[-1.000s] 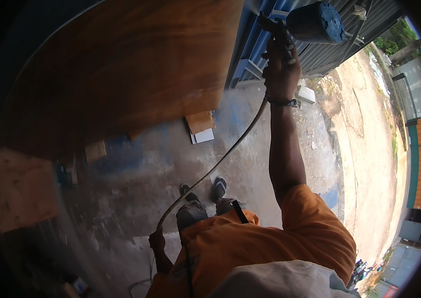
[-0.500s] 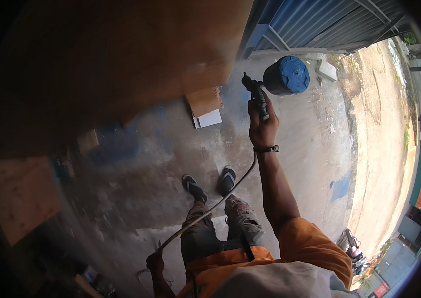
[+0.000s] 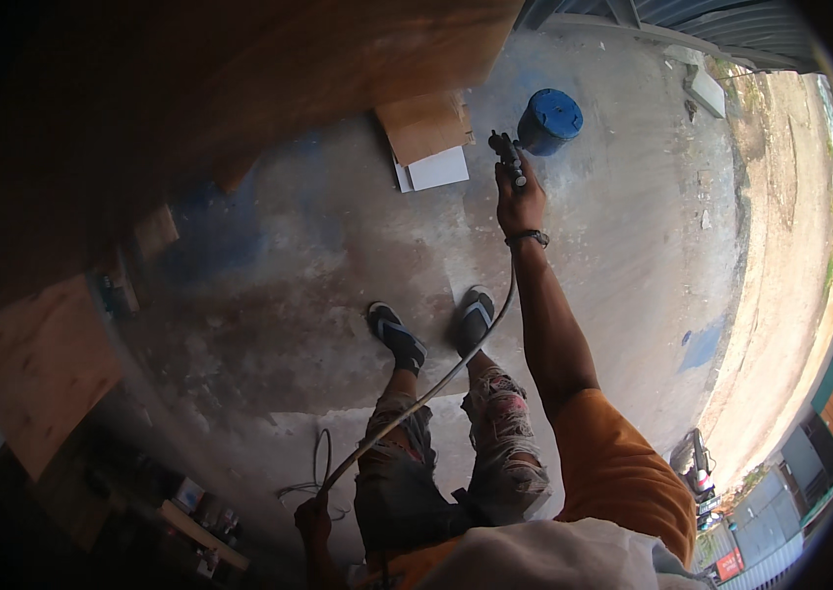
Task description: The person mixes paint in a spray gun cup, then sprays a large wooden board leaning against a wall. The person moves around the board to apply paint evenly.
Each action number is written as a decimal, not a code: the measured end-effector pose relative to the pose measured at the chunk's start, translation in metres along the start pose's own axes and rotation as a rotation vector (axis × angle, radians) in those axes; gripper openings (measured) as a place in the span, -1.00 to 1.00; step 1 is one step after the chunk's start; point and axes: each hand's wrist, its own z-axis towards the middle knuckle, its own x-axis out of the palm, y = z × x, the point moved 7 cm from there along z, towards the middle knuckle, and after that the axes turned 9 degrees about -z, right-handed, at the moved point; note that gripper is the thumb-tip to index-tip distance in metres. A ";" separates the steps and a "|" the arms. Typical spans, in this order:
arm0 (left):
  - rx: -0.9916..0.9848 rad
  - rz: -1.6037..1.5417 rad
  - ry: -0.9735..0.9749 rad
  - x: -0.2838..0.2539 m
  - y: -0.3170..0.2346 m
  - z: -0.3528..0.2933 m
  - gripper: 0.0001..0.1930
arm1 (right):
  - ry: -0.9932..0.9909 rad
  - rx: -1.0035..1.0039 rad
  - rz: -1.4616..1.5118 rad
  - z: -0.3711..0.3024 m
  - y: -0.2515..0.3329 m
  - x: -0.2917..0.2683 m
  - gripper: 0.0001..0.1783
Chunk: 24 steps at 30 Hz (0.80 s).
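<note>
My right hand [image 3: 521,208], arm stretched forward, is closed around the grip of a dark spray gun [image 3: 507,157]. From below that hand a thin hose [image 3: 415,407] runs down across my legs to the lower left. There my left hand [image 3: 312,519] is closed around it, partly in shadow. Loose hose loops [image 3: 322,460] show beside the left hand. Just beyond the spray gun stands a blue lidded bucket [image 3: 550,118] on the concrete floor. A large brown wooden panel [image 3: 279,69] fills the upper left, close to the view.
Cardboard [image 3: 423,128] and white sheets [image 3: 439,169] lie under the panel's edge. A wooden board [image 3: 43,369] is at the far left, with shadowed clutter below it. Blue corrugated metal [image 3: 731,25] stands at the far right, beside a pale block [image 3: 705,90] and sandy ground [image 3: 780,256].
My view has shifted: the bucket, panel edge and blue metal sit higher in the picture. The right hand with the spray gun also appears higher. Both hands keep their hold.
</note>
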 end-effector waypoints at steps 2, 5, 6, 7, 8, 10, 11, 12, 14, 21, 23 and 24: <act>0.067 -0.021 0.020 -0.003 0.009 0.002 -0.39 | 0.036 0.037 -0.021 0.002 -0.008 0.002 -0.55; -0.039 -0.043 0.049 -0.005 0.027 -0.003 -0.38 | -0.013 0.016 -0.088 -0.010 0.012 -0.022 -0.58; -0.108 -0.048 0.058 -0.006 0.034 -0.004 -0.38 | -0.043 -0.016 -0.050 -0.016 0.022 -0.036 -0.58; 0.040 0.064 0.049 -0.015 0.018 -0.010 -0.36 | -0.068 -0.057 -0.018 -0.024 0.044 -0.056 -0.58; -0.029 0.033 0.034 -0.023 0.022 -0.017 -0.35 | -0.090 -0.091 0.019 -0.033 0.066 -0.078 -0.58; -0.160 -0.037 0.002 -0.038 0.029 -0.032 -0.34 | -0.090 -0.109 0.033 -0.052 0.113 -0.124 -0.56; -0.129 -0.002 -0.019 -0.046 0.022 -0.036 -0.35 | -0.094 -0.131 0.049 -0.056 0.144 -0.151 -0.54; -0.103 0.036 -0.038 -0.055 0.018 -0.045 -0.35 | -0.094 -0.150 0.064 -0.064 0.174 -0.178 -0.53; -0.081 0.032 -0.061 -0.073 -0.006 -0.058 -0.35 | -0.119 -0.251 0.105 -0.078 0.243 -0.231 -0.53; 0.218 0.130 -0.126 -0.102 -0.037 -0.051 -0.68 | -0.302 -0.413 0.206 -0.105 0.392 -0.394 -0.55; 0.302 0.105 -0.171 -0.096 -0.033 -0.054 -0.67 | -0.329 -0.507 0.295 -0.108 0.425 -0.422 -0.54; 0.343 0.093 -0.195 -0.094 -0.032 -0.053 -0.67 | -0.342 -0.543 0.332 -0.111 0.442 -0.435 -0.54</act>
